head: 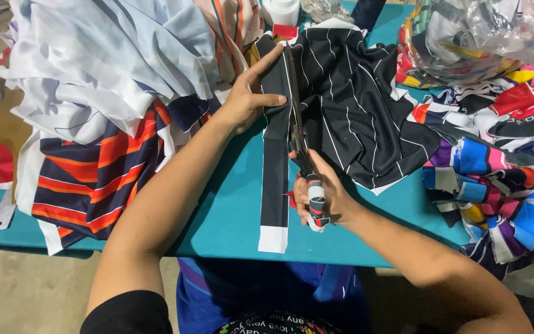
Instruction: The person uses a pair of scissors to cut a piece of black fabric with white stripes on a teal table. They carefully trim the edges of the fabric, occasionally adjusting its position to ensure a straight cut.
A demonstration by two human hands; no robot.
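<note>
A black fabric with thin white stripes lies on the teal table. My left hand presses flat on a long black strip with a white end, at the fabric's left edge. My right hand grips large scissors by their tape-wrapped handles. The long blades run up along the seam between the strip and the striped fabric.
A heap of white, navy and orange-striped cloth fills the table's left side. Bright multicoloured fabric pieces lie at the right. A clear plastic bag of scraps sits at the back right, a white roll behind the fabric.
</note>
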